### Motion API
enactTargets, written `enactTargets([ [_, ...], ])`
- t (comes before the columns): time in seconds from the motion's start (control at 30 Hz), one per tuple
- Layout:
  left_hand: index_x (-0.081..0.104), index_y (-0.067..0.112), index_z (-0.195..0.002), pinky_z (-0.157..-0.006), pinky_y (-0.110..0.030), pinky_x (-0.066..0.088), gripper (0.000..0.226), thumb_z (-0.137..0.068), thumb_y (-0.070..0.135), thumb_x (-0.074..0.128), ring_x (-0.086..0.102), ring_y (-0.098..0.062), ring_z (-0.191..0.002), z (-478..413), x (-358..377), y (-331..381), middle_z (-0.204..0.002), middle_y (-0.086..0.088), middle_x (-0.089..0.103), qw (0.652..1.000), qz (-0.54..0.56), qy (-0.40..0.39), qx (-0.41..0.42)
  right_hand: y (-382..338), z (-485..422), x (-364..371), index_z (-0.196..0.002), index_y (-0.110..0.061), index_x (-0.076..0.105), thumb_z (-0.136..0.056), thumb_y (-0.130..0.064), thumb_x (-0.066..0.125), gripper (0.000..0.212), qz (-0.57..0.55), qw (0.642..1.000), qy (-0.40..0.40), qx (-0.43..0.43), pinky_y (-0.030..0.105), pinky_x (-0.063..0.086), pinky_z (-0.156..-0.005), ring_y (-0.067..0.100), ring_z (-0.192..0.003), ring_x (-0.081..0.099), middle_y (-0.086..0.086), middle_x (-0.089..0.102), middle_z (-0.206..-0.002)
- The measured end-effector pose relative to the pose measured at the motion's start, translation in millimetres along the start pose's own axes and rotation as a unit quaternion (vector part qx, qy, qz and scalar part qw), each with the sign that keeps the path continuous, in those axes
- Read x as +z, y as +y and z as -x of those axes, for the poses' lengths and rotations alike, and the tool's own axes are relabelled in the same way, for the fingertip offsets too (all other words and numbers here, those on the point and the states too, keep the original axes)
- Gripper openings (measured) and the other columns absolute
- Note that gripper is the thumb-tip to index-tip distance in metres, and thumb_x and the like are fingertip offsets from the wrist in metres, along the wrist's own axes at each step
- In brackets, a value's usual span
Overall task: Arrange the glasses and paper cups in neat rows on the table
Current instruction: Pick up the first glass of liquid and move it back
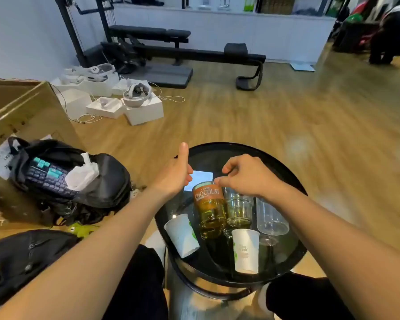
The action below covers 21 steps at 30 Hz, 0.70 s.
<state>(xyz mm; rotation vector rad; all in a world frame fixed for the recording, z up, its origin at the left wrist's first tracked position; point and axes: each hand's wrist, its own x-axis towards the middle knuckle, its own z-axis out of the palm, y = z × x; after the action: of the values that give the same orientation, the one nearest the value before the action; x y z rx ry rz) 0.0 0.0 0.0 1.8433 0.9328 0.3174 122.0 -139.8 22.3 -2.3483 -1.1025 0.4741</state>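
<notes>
Surface: round black table point(286, 172).
Right hand point(245, 176): fingertips pinched, touching upright chocolate glass point(209, 209) rim.
Left hand point(173, 174): open, empty, beside it.

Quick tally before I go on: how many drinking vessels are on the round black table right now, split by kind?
White paper cups with green print: 2, one front left, one front centre.
Clear glasses: 3, one with an orange CHOCOLAT label, one plain behind it to the right, one plain far right.
Total: 5 on the round black table.

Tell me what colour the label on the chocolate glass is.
Orange-brown with white lettering on the chocolate glass, shown in the head view.
</notes>
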Motion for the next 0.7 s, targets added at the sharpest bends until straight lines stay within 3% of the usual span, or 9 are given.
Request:
enactTargets([
  [0.1, 0.065, 0.007, -0.088, -0.092, -0.047, 0.051, 0.089, -0.087, 0.073, 0.004, 0.068, -0.029, -0.087, -10.7, 9.1, -16.7, -0.091, -0.015, 0.072, 0.995, 0.008, -0.005, -0.096, 11.5, -7.6, 26.3, -0.108, -0.022, 0.064, -0.073, -0.052, 0.075, 0.047, 0.018, 0.999, -0.013, 0.048, 0.040, 0.056, -0.084, 0.021, -0.093, 0.065, 0.007, 0.066, -0.109],
  [0.2, 0.066, 0.006, -0.090, -0.089, -0.046, 0.055, 0.090, -0.087, 0.075, 0.007, 0.070, -0.030, -0.087, -17.9, 17.5, -38.8, -0.090, -0.016, 0.073, 0.991, 0.033, -0.037, -0.123, 22.0, -15.0, 47.1, -0.111, -0.018, 0.064, -0.077, -0.051, 0.071, 0.048, 0.017, 0.998, -0.006, 0.057, 0.037, 0.056, -0.082, 0.020, -0.092, 0.064, 0.006, 0.067, -0.108],
  [0.3, 0.066, 0.010, -0.087, -0.089, -0.043, 0.056, 0.086, -0.088, 0.074, 0.008, 0.070, -0.027, -0.086, -22.4, 25.2, -49.4, -0.093, -0.014, 0.072, 0.990, 0.033, -0.038, -0.135, 29.6, -25.1, 57.6, -0.106, -0.014, 0.065, -0.081, -0.050, 0.069, 0.043, 0.023, 0.999, 0.002, 0.045, 0.036, 0.056, -0.078, 0.018, -0.085, 0.064, 0.005, 0.068, -0.099],
  [0.37, 0.064, 0.011, -0.085, -0.089, -0.043, 0.056, 0.083, -0.089, 0.073, 0.008, 0.070, -0.027, -0.086, -25.8, 31.7, -54.2, -0.093, -0.015, 0.071, 0.988, 0.038, -0.042, -0.146, 31.5, -29.2, 65.1, -0.103, -0.013, 0.065, -0.083, -0.050, 0.067, 0.042, 0.031, 0.999, 0.007, 0.034, 0.028, 0.053, -0.066, 0.014, -0.077, 0.062, 0.003, 0.067, -0.090],
  [0.47, 0.062, 0.010, -0.088, -0.088, -0.044, 0.056, 0.082, -0.089, 0.073, 0.009, 0.071, -0.027, -0.086, -29.7, 38.1, -57.6, -0.094, -0.016, 0.071, 0.983, 0.046, -0.064, -0.168, 34.5, -35.4, 72.8, -0.091, -0.016, 0.061, -0.083, -0.053, 0.065, 0.038, 0.056, 0.998, 0.030, 0.027, 0.019, 0.037, -0.047, 0.007, -0.060, 0.056, -0.005, 0.057, -0.071],
  [0.7, 0.059, 0.005, -0.109, -0.085, -0.044, 0.058, 0.089, -0.086, 0.076, 0.011, 0.072, -0.030, -0.086, -41.2, 40.1, -63.3, -0.101, -0.018, 0.069, 0.968, 0.101, -0.089, -0.212, 33.9, -50.6, 81.0, -0.072, -0.024, 0.047, -0.076, -0.063, 0.065, 0.043, 0.112, 0.992, 0.046, 0.023, 0.019, 0.029, -0.041, 0.009, -0.051, 0.051, -0.008, 0.050, -0.060],
])
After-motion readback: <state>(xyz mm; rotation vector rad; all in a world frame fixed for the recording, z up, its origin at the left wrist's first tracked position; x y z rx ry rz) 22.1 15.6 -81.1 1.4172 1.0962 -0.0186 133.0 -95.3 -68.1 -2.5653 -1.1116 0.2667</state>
